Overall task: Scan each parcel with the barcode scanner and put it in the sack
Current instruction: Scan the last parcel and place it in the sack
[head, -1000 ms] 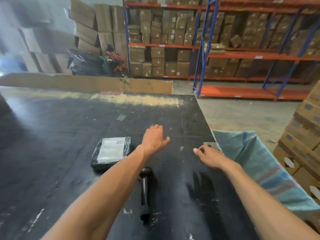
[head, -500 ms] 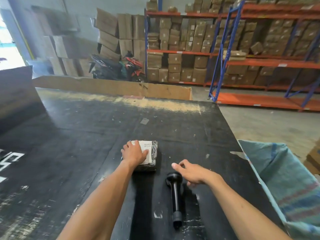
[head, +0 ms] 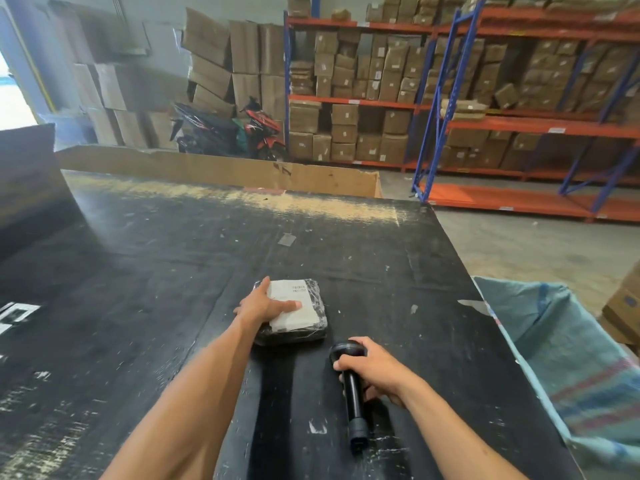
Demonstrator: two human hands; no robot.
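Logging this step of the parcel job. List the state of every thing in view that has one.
parcel: flat on the table, label up, not yet in the sack
barcode scanner: gripped by its handle
left hand: open, pressing on the parcel
right hand: fingers closed round the scanner
sack: mouth open

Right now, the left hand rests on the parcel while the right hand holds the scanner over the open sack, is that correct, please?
Not quite. The right hand grips the scanner over the black table, not the sack. The head view shows this. The left hand does rest on the parcel.
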